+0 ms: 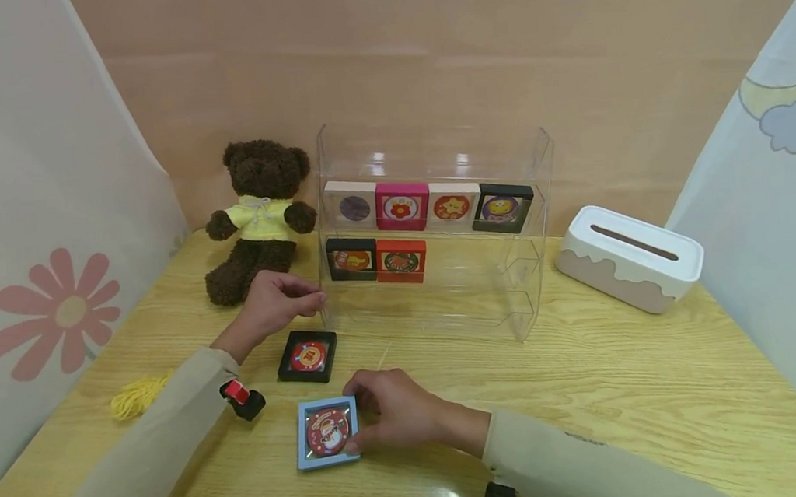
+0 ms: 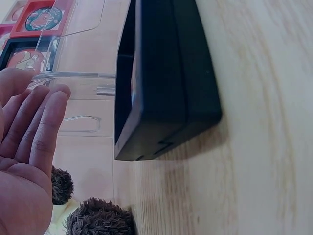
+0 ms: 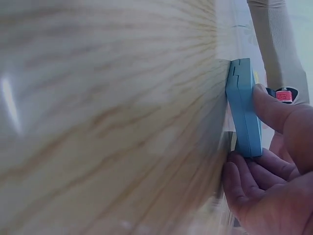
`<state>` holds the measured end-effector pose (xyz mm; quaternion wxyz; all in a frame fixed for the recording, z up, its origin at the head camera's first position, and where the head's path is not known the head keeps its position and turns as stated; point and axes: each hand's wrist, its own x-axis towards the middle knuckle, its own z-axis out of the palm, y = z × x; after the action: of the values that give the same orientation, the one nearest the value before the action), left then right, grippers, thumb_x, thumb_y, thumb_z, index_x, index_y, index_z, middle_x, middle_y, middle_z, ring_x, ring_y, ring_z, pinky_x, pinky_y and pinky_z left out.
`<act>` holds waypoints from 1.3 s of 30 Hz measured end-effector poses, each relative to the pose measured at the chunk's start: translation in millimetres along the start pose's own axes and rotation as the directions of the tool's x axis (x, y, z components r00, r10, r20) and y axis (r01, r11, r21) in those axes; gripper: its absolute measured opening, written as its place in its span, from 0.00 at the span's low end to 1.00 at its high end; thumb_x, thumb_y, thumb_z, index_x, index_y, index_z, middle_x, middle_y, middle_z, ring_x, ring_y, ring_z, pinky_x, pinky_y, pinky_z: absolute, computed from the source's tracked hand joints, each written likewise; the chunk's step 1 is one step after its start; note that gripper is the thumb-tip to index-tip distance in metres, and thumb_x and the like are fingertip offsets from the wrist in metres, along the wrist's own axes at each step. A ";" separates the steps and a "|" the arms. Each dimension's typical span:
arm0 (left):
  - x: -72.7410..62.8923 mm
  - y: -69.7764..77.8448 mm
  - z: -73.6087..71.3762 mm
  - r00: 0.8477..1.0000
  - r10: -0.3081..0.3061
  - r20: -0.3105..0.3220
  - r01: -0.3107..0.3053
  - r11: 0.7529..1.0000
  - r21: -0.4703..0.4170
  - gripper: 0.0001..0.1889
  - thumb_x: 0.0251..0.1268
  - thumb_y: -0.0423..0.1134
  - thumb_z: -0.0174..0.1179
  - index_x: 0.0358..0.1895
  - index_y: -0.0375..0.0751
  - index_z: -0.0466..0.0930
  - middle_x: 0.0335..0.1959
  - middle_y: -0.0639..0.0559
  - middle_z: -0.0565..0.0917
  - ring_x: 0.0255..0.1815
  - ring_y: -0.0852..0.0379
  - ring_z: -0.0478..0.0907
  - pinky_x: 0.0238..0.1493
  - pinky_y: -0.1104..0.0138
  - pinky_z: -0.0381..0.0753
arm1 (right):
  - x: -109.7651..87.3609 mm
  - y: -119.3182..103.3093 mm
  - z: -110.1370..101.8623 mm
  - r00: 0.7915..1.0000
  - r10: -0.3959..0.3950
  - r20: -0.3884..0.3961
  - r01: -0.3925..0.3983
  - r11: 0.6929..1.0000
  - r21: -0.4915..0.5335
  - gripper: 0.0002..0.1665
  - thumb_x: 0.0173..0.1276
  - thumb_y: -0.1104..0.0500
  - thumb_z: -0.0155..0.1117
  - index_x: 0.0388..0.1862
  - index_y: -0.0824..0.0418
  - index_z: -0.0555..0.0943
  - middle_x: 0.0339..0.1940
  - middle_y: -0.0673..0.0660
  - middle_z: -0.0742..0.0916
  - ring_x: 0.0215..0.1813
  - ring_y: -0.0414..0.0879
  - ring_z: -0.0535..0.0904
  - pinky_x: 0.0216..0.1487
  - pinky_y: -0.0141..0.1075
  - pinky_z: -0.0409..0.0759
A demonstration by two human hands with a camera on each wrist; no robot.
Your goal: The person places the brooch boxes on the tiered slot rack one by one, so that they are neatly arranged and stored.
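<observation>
My right hand (image 1: 400,408) grips the right side of a light-blue square display frame (image 1: 303,437) holding a red round snowman badge. In the right wrist view the thumb lies on the blue frame (image 3: 244,112) and the fingers are at its edge. My left hand (image 1: 276,305) pinches the front left edge of a clear acrylic rack (image 1: 446,323); the left wrist view shows thumb and fingers at the clear plastic. Below that hand a black frame (image 1: 281,364) with a red badge lies on the table. The rack carries several framed badges, among them a red frame (image 1: 403,278).
A brown teddy bear (image 1: 266,173) in a yellow top sits left of the rack. A white-and-beige tissue box (image 1: 624,262) stands to the right. Yellow yarn (image 1: 136,398) lies at the left table edge. Printed cloths hang on both sides.
</observation>
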<state>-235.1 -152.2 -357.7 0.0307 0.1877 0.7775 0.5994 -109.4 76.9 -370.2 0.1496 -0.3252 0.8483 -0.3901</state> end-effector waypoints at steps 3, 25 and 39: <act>0.3 -0.2 0.2 1.000 0.005 0.000 -0.005 1.000 0.003 0.13 0.57 0.34 0.68 0.40 0.25 0.84 0.30 0.40 0.85 0.30 0.45 0.84 0.34 0.50 0.82 | -4.5 1.6 -1.8 1.000 -0.016 -0.014 0.016 1.000 0.024 0.28 0.49 0.56 0.80 0.46 0.60 0.77 0.41 0.47 0.84 0.43 0.34 0.78 0.47 0.28 0.75; 1.0 -2.9 0.8 1.000 0.020 0.000 -0.020 0.999 0.025 0.12 0.58 0.34 0.68 0.39 0.24 0.84 0.30 0.40 0.85 0.28 0.50 0.84 0.32 0.56 0.83 | -42.5 20.9 -23.3 0.946 -0.091 -0.311 0.150 0.974 0.169 0.03 0.61 0.66 0.68 0.35 0.63 0.84 0.35 0.56 0.86 0.37 0.44 0.81 0.34 0.35 0.82; -0.1 -0.1 0.8 1.000 0.016 0.007 -0.016 1.000 0.017 0.12 0.58 0.33 0.67 0.40 0.24 0.84 0.30 0.39 0.85 0.28 0.51 0.84 0.32 0.58 0.83 | -61.0 32.7 -72.7 0.842 -0.112 -0.528 0.123 0.992 -0.014 0.05 0.58 0.72 0.69 0.28 0.63 0.84 0.34 0.56 0.87 0.41 0.50 0.84 0.32 0.35 0.83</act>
<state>-234.8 -151.6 -358.1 0.0272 0.1962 0.7809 0.5925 -115.1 174.5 -347.7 -0.1097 -0.2556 0.8312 -0.4814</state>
